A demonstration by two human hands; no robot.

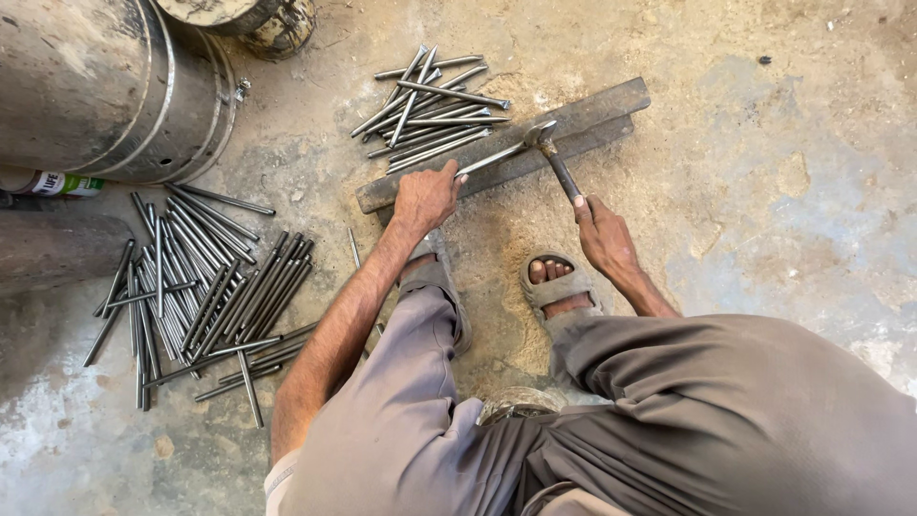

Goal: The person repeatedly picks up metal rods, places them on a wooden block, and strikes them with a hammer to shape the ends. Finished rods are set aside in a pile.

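From the head camera, a thin grey steel rod (492, 156) lies slantwise across a long dark iron bar (611, 103) that rests on the dusty concrete floor (764, 191). The rod is plain, dull and round, its far end under the head of a hammer with a dark handle (557, 164).

A bottle with a white and green label (53, 182) lies on its side at the left edge, tucked under a large grey metal drum (105, 86); its print is too small to tell.

The left hand (425, 199) has its grip closed round the near end of the rod, pinning it on the bar. The right hand (602, 234) has its grip wrapped tight round the hammer handle, with the hammer head touching the rod on the bar. The rod thus runs from the left hand out to the hammer head, well ahead of the right hand.

A loose heap of similar steel rods (430, 105) lies just behind the bar, and a larger spread of dark rods (201, 296) lies on the floor to the left. A sandalled foot (556, 284) stands between the two arms, near the bar.
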